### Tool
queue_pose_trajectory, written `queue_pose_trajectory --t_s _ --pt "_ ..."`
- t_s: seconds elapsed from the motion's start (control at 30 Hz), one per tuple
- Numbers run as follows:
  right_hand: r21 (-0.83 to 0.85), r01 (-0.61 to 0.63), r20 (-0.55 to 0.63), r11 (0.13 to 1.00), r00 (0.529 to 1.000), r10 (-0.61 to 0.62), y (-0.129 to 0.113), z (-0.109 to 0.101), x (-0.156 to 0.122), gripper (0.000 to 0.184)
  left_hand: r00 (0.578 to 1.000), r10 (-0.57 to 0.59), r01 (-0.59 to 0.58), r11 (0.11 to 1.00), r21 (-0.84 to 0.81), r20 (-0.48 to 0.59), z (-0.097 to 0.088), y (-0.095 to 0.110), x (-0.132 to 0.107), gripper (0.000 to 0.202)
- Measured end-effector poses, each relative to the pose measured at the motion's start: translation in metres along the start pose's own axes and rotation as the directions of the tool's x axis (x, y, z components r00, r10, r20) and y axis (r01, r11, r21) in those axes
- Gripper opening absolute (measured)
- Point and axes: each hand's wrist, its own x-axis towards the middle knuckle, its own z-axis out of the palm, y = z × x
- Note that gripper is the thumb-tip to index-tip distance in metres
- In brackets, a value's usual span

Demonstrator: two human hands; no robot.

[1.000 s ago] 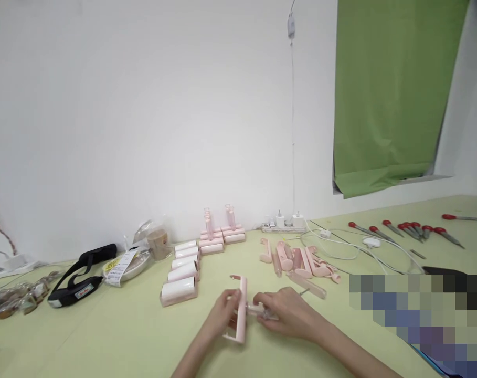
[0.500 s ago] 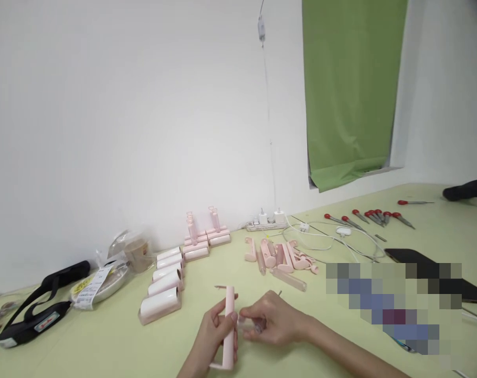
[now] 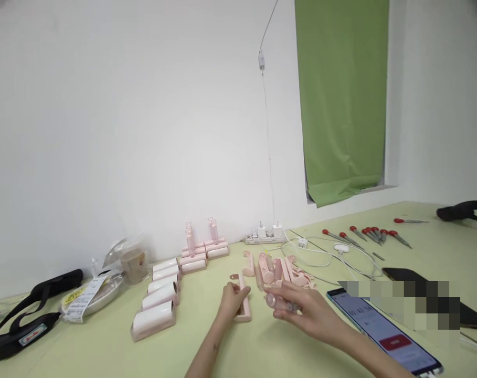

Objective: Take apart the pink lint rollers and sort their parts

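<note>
My left hand (image 3: 232,300) is closed round a long pink plastic frame (image 3: 245,307) with a bent-over end, low over the table. In my right hand (image 3: 301,306) is a clear pinkish plastic tube (image 3: 276,302), its round end pointing left toward the frame. The two pieces are apart. Just beyond my hands lies a group of loose pink plastic parts (image 3: 266,269), some curved and some straight, with more clear tubes among them. My right fingers partly cover the tube.
White rolls in pink trays (image 3: 155,319) line up at the left, with smaller pink pieces (image 3: 193,265) behind. Red-handled tools (image 3: 374,234), a power strip (image 3: 264,239) with cables and a phone (image 3: 383,328) are beyond and right. Wrapped food (image 3: 100,294) and a black strap (image 3: 37,310) lie left.
My left hand has moved farther from me and slightly right, lowering the pink frame toward the table. My right hand has shifted right with the tube, away from the frame. The view has tilted up.
</note>
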Motion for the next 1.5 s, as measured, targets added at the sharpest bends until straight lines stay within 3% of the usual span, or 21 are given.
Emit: queue_pose_trajectory --t_s 0.07,0.13,0.23,0.3,0.37,0.43,0.53,0.6,0.63,0.7,0.77,0.87,0.97,1.03,1.1,1.13,1.17,1.23,1.3,1.37,1.5 --pt "-0.119 0.102 0.005 0.988 0.995 -0.102 -0.005 0.003 -0.001 0.033 0.999 0.042 -0.041 0.999 0.025 -0.032 0.013 0.009 0.01 0.05" --pt "-0.252 0.22 0.026 0.942 0.975 -0.221 -0.006 0.005 -0.001 0.037 0.995 0.089 -0.087 0.995 0.045 -0.053 0.015 0.015 0.009 0.05" --pt "-0.385 0.419 0.099 0.822 0.905 -0.415 -0.011 0.009 -0.001 0.047 0.994 0.111 -0.111 0.993 0.047 -0.007 0.004 0.015 -0.016 0.057" --pt "-0.384 0.518 0.142 0.765 0.851 -0.505 -0.019 0.014 0.0 0.047 0.986 0.053 -0.044 0.997 -0.061 0.155 -0.004 0.012 -0.043 0.065" --pt "-0.307 0.582 0.165 0.753 0.812 -0.56 -0.03 0.023 0.001 0.044 0.939 0.042 0.074 0.945 -0.32 0.343 -0.01 0.007 -0.069 0.064" --pt "-0.124 0.603 0.15 0.788 0.796 -0.586 -0.042 0.032 0.003 0.036 0.949 0.087 0.086 0.853 -0.514 0.303 -0.015 0.004 -0.086 0.049" --pt "0.341 0.43 -0.065 0.836 0.898 -0.435 -0.056 0.038 0.013 0.004 0.99 0.073 -0.01 0.889 -0.459 0.119 -0.024 -0.001 -0.092 0.035" --pt "0.678 0.267 -0.207 0.685 0.963 -0.17 -0.063 0.036 0.024 0.022 0.98 0.008 0.073 0.916 -0.395 0.198 -0.03 -0.003 -0.092 0.034" --pt "0.796 0.224 -0.232 0.562 0.971 -0.058 -0.066 0.035 0.03 0.027 0.954 -0.037 0.162 0.9 -0.405 0.299 -0.032 -0.003 -0.092 0.032" --pt "0.919 0.199 -0.227 0.34 0.973 0.045 -0.071 0.032 0.042 0.03 0.839 -0.073 0.362 0.814 -0.453 0.539 -0.034 -0.004 -0.093 0.025" --pt "0.949 0.183 -0.202 0.257 0.978 0.049 -0.074 0.032 0.049 0.03 0.721 -0.033 0.493 0.726 -0.479 0.693 -0.034 -0.004 -0.096 0.021" --pt "0.94 0.137 -0.154 0.312 0.988 0.03 -0.074 0.038 0.049 0.03 0.654 0.037 0.546 0.669 -0.505 0.756 -0.033 -0.006 -0.096 0.021" --pt "0.902 0.132 -0.147 0.411 0.989 0.006 -0.071 0.045 0.042 0.03 0.65 0.052 0.541 0.669 -0.509 0.758 -0.033 -0.005 -0.096 0.023" --pt "0.82 0.161 -0.184 0.549 0.983 -0.012 -0.07 0.047 0.04 0.03 0.635 0.004 0.534 0.72 -0.443 0.772 -0.034 -0.002 -0.098 0.023" --pt "0.653 0.206 -0.212 0.729 0.974 -0.085 -0.07 0.048 0.041 0.027 0.596 -0.112 0.512 0.816 -0.269 0.795 -0.034 0.002 -0.102 0.024" --pt "0.552 0.218 -0.181 0.805 0.973 -0.14 -0.07 0.049 0.041 0.027 0.601 -0.182 0.475 0.864 -0.165 0.778 -0.034 0.003 -0.104 0.025" --pt "0.451 0.219 -0.121 0.866 0.975 -0.184 -0.07 0.05 0.041 0.028 0.642 -0.235 0.41 0.91 -0.068 0.73 -0.034 0.004 -0.105 0.025" --pt "0.276 0.172 0.028 0.946 0.982 -0.187 -0.07 0.053 0.041 0.035 0.792 -0.235 0.212 0.971 0.109 0.564 -0.033 0.005 -0.106 0.021" --pt "0.171 0.078 0.089 0.982 0.992 -0.095 -0.07 0.058 0.04 0.043 0.908 -0.126 0.003 0.956 0.294 0.399 -0.03 0.004 -0.106 0.018" --pt "0.204 -0.058 0.124 0.977 0.992 0.033 -0.068 0.064 0.039 0.046 0.94 0.01 -0.168 0.884 0.436 0.341 -0.028 0.002 -0.106 0.018" --pt "0.408 -0.385 0.233 0.828 0.92 0.314 -0.049 0.062 0.042 0.051 0.925 0.249 -0.374 0.73 0.572 0.287 -0.033 0.0 -0.105 0.021"
